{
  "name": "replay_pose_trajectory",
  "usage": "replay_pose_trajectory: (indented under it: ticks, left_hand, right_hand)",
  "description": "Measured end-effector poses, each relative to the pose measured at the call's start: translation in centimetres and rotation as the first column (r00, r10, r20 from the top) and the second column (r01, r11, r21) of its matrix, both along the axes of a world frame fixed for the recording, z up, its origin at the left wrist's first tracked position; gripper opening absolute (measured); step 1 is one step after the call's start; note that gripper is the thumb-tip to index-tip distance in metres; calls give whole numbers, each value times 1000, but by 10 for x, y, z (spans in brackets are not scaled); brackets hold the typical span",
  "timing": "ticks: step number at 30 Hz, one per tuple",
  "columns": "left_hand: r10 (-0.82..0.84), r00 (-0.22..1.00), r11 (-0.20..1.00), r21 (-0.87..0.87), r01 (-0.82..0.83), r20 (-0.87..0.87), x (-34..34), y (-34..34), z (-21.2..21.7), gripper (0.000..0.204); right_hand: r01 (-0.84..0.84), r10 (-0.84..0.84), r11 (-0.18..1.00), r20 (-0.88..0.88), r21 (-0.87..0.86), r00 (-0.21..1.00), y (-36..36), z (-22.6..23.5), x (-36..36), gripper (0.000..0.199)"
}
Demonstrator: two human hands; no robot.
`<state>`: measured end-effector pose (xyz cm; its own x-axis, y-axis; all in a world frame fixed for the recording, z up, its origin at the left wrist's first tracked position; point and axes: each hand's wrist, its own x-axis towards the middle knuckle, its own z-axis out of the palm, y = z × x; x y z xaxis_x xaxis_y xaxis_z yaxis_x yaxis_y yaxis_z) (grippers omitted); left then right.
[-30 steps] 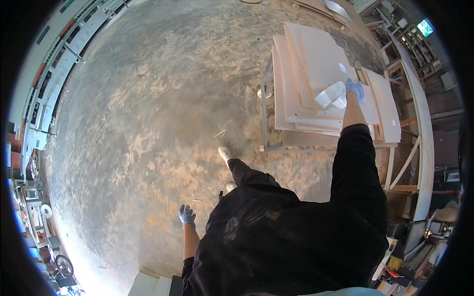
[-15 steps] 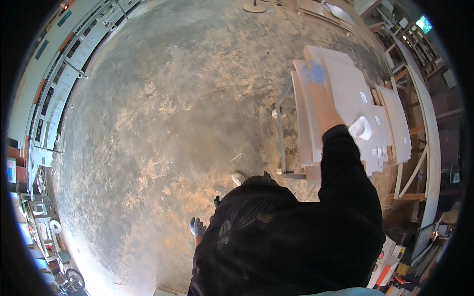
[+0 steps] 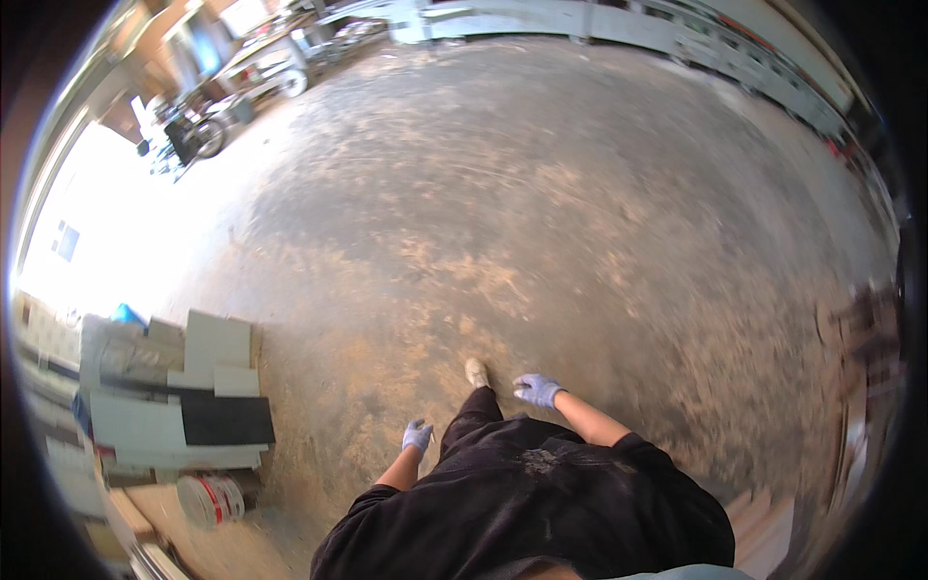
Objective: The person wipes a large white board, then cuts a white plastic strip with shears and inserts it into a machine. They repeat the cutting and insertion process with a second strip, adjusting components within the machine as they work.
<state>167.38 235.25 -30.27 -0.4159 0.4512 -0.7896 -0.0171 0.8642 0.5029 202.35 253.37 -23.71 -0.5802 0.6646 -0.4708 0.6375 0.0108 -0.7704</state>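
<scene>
Both of my hands wear pale lavender work gloves and hang low over the bare concrete floor. My left hand is beside my left thigh with its fingers a little apart and nothing in it. In front of my right hip, my right hand is loosely curved, fingers apart and holding nothing that I can see. Neither hand touches anything. Between them one foot in a light shoe is stepped forward.
At the left lie stacked grey and dark panels, with a round white-and-red bucket nearby. A motorbike stands by the bright doorway. A long pale machine runs along the far side. Boards show at the lower right.
My view has swung round toward the doorway side. My right hand, earlier blurred over the stack of panels, has come down in front of my body. The left still hangs low.
</scene>
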Motion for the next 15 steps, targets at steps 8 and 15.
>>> replay_pose_trajectory:
  ticks: [8, 15]
  left_hand:
    - [-49, 997, 995, -87, 43, -64, -106, 86, 36, 51]
    - [-66, 988, 992, 101, 80, -140, -158, 328, 4, 44]
  right_hand:
    - [341, -297, 940, 436, -24, 850, 170, -30, 15, 40]
    - [537, -544, 835, 320, 119, 775, 244, -104, 47, 22]
